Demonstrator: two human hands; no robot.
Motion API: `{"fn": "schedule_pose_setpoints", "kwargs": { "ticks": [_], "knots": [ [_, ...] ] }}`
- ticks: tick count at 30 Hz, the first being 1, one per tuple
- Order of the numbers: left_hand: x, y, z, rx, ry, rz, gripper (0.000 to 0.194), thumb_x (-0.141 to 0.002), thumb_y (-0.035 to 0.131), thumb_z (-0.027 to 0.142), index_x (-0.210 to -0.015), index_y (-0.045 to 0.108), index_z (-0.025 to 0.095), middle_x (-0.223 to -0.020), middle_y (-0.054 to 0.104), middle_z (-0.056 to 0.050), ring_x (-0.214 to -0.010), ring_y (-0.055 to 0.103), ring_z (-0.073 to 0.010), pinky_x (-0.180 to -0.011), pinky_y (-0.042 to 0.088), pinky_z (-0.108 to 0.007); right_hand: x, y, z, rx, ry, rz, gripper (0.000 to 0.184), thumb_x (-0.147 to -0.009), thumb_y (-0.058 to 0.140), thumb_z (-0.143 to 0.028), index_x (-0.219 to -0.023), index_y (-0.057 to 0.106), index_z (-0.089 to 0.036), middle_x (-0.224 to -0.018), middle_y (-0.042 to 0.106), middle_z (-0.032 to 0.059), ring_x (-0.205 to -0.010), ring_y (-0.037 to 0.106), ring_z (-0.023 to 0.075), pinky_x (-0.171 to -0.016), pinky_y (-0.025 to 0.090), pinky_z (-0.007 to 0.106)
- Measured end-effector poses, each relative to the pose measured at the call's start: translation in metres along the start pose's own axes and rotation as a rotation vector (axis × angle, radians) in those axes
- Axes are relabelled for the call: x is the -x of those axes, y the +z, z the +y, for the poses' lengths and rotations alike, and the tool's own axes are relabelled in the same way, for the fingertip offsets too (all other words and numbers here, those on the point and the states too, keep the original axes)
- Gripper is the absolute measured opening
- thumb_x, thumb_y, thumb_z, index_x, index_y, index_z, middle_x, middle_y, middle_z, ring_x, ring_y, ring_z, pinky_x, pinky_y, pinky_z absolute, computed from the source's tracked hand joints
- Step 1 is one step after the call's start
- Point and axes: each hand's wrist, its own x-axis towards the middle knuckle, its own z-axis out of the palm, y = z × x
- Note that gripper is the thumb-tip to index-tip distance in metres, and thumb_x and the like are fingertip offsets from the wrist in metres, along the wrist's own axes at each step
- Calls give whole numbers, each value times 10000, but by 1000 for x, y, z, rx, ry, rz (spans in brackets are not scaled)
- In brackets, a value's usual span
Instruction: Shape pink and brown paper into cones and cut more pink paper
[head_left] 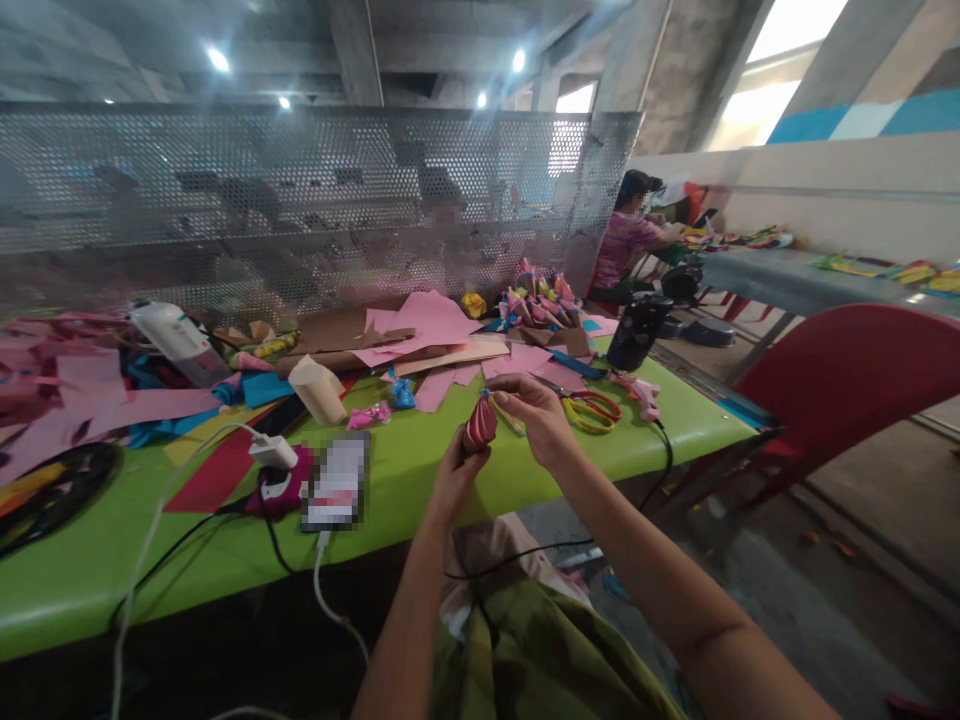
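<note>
- I found the left hand (459, 462) closed around the wide lower part of a striped bundle (481, 424), red and white, held with its narrow end up
- I recorded the right hand (534, 408) with thumb and forefinger pinched on the bundle's blue tip (486, 393)
- The bundle was held off the surface, near the middle of the front edge of the green bench (420, 480); I could not tell whether it was over that edge or short of it
- Between the right hand and the bench's right edge I noted scissors (591, 410) with red and yellow handles
- Near the back right corner I saw a black cup (639, 330) and, beside the perforated screen (300, 200), a heap of paper cones (541, 300)
- Pink sheets (420, 325) were strewn along the back edge
- To the left of the hands, near the front edge, I logged a phone (337, 480), its display blurred, with a cream roll (317, 390) behind it
- Beyond the right edge I observed a red chair (847, 390) and another person (626, 240) seated at a separate table
</note>
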Motion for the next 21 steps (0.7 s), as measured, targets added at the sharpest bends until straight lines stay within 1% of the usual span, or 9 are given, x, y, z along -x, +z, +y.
{"fn": "schedule_pose_setpoints", "kwargs": {
  "ticks": [3,5,8,13,15,18,21],
  "knots": [
    [0,2,1,-42,42,-2,436,-711,769,361,-1104,701,187,-1093,712,-60,-1087,605,-262,-997,455,-364,2,0,-4,128,-89,18,206,-715,845,-448,-825,782,-286,-936,727,26,-908,625,214,-825,438,347],
    [0,3,2,-52,57,-2,432,-718,764,365,-1106,697,187,-1096,706,-63,-1081,603,-263,-996,457,-368,2,1,-6,200,-148,42,187,-722,836,-431,-816,781,-279,-929,727,36,-922,622,228,-848,430,363],
    [0,3,2,-64,63,-5,450,-712,769,363,-1118,689,187,-1096,703,-65,-1075,603,-264,-987,460,-368,2,2,-7,234,-180,54,169,-720,832,-413,-785,779,-266,-889,721,41,-899,624,233,-857,440,374],
    [0,2,0,-68,72,-15,459,-726,759,371,-1141,688,189,-1107,702,-66,-1075,600,-256,-978,464,-353,3,3,-6,197,-162,54,161,-716,835,-405,-756,782,-258,-849,708,37,-858,629,223,-823,457,362],
    [0,2,0,-60,71,-6,457,-736,751,380,-1144,685,186,-1110,697,-67,-1080,597,-254,-981,459,-351,3,2,-5,185,-142,40,173,-719,834,-408,-798,798,-259,-883,724,39,-865,631,219,-808,454,352],
    [0,2,2,-69,77,-10,430,-736,748,376,-1112,679,181,-1099,693,-69,-1084,593,-256,-993,446,-358,3,0,-3,136,-75,20,247,-734,822,-425,-922,811,-265,-975,752,42,-882,636,215,-785,451,339],
    [0,3,4,-94,86,-6,410,-718,754,362,-1080,675,186,-1078,695,-61,-1068,594,-256,-986,446,-358,3,0,-3,101,-34,30,263,-728,825,-431,-927,804,-261,-950,754,38,-846,628,204,-751,442,327]
  ]
}}
